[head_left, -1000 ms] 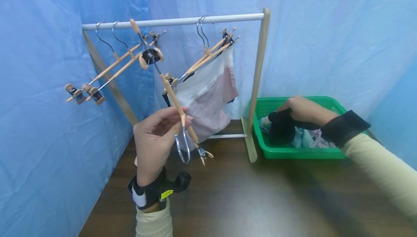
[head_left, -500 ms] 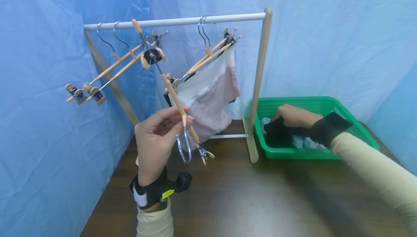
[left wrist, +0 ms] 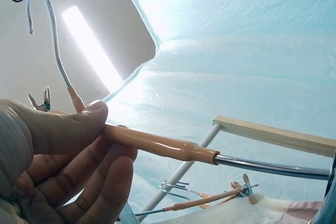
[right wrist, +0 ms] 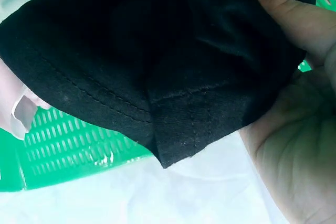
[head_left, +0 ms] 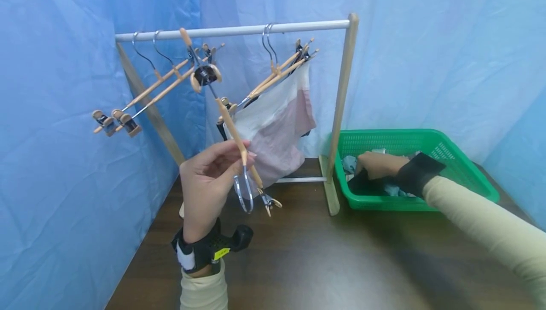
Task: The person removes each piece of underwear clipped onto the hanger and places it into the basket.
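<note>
Hanger (head_left: 230,123), one: tan rod with silver metal sections, held in the left hand (head_left: 209,177) in front of the rack (head_left: 346,77). Gripped at its middle, just beside the base of the silver hook (head_left: 249,196); thumb and fingers are closed on the rod, the thumb being laid along one side and the fingers bent in on the other. Rod carried aslant in the head view, upper end to the left, lower end to the right, hook pointed downward. Two clips fitted, one towards each end: upper clip (head_left: 205,75), lower clip (head_left: 269,202).

Black cloth (right wrist: 105,56), one: held in the right hand (head_left: 379,164), low within the green basket (head_left: 418,204), towards its left side. Edge pinched under the thumb; the fingers are mostly hidden behind the fabric. Surface plain; curved hem marked with stitched lines, drawn to a pointed corner. Full shape cannot be told, being folded and partly covered.

Basket contents, partly seen: pale-blue cloth (head_left: 350,163) and pink cloth (right wrist: 13,98).

Rack: white rail (head_left: 239,31), from which two hangers are hung at left (head_left: 142,94) and two at right (head_left: 279,73). Pink-and-white cloth (head_left: 277,144) is suspended below the latter. All placed on a dark brown table (head_left: 320,262), backed by blue curtain (head_left: 426,63).
</note>
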`<state>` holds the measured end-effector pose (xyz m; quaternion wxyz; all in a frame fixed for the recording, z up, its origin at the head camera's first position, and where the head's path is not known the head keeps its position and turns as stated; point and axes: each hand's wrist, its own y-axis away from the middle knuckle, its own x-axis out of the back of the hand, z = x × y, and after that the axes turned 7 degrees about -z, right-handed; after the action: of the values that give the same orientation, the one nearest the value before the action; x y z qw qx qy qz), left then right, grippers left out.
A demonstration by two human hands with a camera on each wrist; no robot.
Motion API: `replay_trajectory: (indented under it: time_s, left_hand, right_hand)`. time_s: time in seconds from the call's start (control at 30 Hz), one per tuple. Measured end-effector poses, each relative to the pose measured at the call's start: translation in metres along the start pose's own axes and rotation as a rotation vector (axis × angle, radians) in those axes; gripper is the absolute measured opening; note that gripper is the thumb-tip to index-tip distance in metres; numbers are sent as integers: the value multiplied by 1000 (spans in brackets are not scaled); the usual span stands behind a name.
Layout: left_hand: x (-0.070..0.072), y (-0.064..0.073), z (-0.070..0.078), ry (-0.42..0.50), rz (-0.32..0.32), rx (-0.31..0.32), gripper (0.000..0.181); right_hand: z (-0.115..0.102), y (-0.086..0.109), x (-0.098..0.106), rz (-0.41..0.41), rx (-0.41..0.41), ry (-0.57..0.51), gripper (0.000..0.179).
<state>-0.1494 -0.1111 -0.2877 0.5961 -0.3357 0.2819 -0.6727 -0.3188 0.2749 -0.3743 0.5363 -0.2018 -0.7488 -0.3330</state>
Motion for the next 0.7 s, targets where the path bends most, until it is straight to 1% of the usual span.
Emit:
replay_trajectory:
  time_s: [0.1,0.27,0.3,0.4,0.5,0.7]
  left_hand:
    - [0,0,0,-14,1,4,25]
    - [0,0,-1,-23,0,-3,26]
    - [0,0,-1,-24,0,-4,27]
    - [0,0,0,-24,1,-6,27]
    - [-1,0,0,-20,2,-15,26]
    - [-1,0,1,-24,4,-23,25]
  right_hand:
    - [0,-1,-1,-27,-25,-13,30]
    - [2,0,-6,-63,-141,-18,29]
    - [3,0,-7,-66,-151,-16,29]
    - [4,1,-10,-66,-139,-2,28]
    - [2,3,-9,-67,-106,-8,30]
    - [-3,5,-7,-73,-97,-18,34]
